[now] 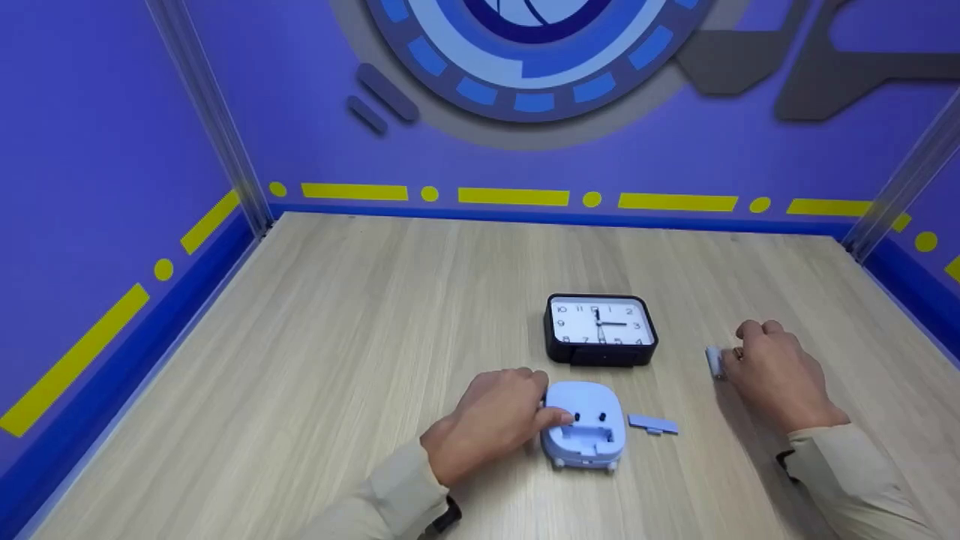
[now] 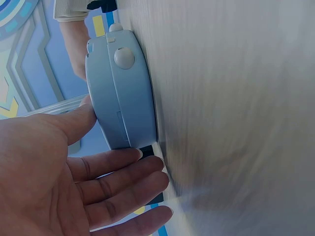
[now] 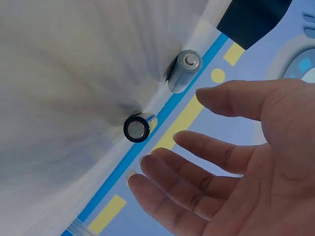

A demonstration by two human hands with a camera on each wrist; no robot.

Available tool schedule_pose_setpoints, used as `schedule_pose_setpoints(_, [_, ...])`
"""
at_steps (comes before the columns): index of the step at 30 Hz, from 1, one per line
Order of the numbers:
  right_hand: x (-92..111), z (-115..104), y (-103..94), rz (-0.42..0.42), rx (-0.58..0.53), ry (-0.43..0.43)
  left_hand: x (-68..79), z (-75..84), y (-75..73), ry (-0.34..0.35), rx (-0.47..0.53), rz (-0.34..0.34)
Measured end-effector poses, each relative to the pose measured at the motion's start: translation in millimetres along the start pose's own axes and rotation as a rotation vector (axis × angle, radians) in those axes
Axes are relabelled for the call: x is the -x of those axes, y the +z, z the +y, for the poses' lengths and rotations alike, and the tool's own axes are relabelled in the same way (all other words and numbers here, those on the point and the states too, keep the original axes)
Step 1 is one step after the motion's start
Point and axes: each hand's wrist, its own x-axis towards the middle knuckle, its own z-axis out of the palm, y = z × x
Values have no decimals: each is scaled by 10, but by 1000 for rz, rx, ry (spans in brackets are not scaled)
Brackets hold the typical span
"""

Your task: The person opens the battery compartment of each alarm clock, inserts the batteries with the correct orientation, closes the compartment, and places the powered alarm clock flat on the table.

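Observation:
My left hand (image 1: 495, 416) holds a light blue alarm clock (image 1: 586, 390) lying face down, thumb on its back and fingers along its side. The clock's battery compartment is uncovered, and two small black knobs stand above it. In the left wrist view the clock (image 2: 120, 93) rests on the table between thumb and index finger. My right hand (image 1: 776, 375) hovers beside two batteries, fingers loosely bent and apart from them. The right wrist view shows a grey battery (image 3: 184, 73) and one with a black-rimmed end (image 3: 140, 128). A light blue battery cover (image 1: 652, 424) lies right of the clock.
A black rectangular clock (image 1: 600, 330) with a white dial lies behind the blue one. Blue panels (image 1: 465, 165) with yellow marks border the wooden table (image 1: 375, 300) at the back and sides.

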Motion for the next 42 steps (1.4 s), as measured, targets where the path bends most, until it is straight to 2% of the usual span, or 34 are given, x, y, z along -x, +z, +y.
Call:
schedule_pose_setpoints(19, [5, 123, -38, -86, 5, 0, 6, 8, 9, -3, -24, 27])
schedule_pose_setpoints(42, [4, 141, -75, -163, 26, -7, 0, 6, -1, -5, -1, 5])
